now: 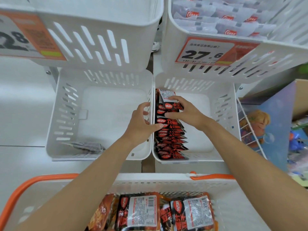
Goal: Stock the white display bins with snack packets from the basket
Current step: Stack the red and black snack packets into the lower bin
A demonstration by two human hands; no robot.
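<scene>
A row of red-and-black snack packets stands on edge along the left wall of the lower right white bin. My right hand grips the packets at the far end of the row, fingers curled over their tops. My left hand hovers over the wall between the two lower bins, its thumb touching a packet mid-row and its fingers loosely spread. More packets lie in the white basket with an orange handle at the bottom.
The lower left bin holds one dark packet near its front. Above, an upper left bin and an upper right bin with pale packets carry orange price tags. A wire rack with toys stands at right.
</scene>
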